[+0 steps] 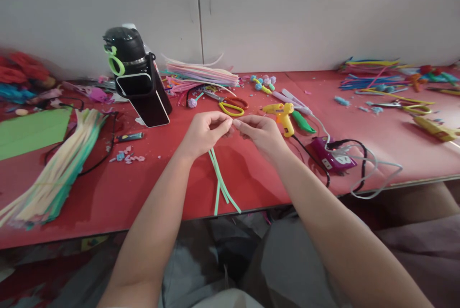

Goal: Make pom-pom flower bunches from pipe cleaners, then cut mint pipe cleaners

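Observation:
My left hand [212, 131] and my right hand [257, 133] meet above the middle of the red table. The thumb and index finger of each are pinched together, and the fingertips of both hands touch. Whatever they pinch is too small or too hidden to make out. Below my left hand, mint-green pipe cleaners [220, 178] run down to the table's front edge. Their upper ends are hidden behind that hand, so I cannot tell whether it grips them. Behind my hands lie scissors [233, 108] with yellow and red handles. A yellow glue gun [283, 116] is just beyond my right hand.
To the left, a bundle of cream and green pipe cleaners [61, 169] lies near a black bottle [125, 49] with a phone [147, 99] leaning on it. A purple power strip [332, 157] with looping cords sits right. Pastel pipe cleaners [203, 75] lie by the wall.

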The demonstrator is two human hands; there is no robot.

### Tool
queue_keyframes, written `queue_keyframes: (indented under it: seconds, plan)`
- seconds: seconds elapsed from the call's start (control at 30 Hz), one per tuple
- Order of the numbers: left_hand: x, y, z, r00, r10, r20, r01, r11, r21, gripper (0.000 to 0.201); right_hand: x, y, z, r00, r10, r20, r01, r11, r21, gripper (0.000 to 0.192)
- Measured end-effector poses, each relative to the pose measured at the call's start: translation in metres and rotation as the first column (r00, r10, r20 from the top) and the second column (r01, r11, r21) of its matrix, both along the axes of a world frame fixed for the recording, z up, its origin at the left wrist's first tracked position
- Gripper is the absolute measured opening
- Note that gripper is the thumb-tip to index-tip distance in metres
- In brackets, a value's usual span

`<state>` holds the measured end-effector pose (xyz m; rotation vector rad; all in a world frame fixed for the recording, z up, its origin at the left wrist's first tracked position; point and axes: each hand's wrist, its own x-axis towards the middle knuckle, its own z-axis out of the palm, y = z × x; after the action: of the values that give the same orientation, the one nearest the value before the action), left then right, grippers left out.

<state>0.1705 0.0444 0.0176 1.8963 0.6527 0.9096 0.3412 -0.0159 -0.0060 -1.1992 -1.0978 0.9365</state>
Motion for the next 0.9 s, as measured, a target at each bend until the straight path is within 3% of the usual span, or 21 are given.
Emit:
queue_keyframes:
  seconds: [0.27, 0.63, 0.9]
  plan:
    - [0.0015, -0.0018, 0.0000, 0.998, -0.002, 0.066, 0.008, 0.996, -0.090, 0.022, 0.0024, -0.0002, 0.0021, 1.000, 0.008, -0.025, -0.008, 1.000, 0.004, 0.034]
    - [-0.0005, 0.0049, -0.0061, 0.998, 0.006, 0.059, -0.002, 0.997, -0.078, 0.020, 0.0024, -0.0022, -0.0002, 0.998, 0.019, 0.065, -0.020, 1.000, 0.009, 0.035]
    - [0.0004, 0.0028, -0.0035, 0.996, 0.015, 0.084, -0.006, 0.994, -0.105, 0.018, 0.0023, -0.0020, 0.0014, 0.999, 0.034, -0.009, -0.033, 0.999, 0.002, 0.033]
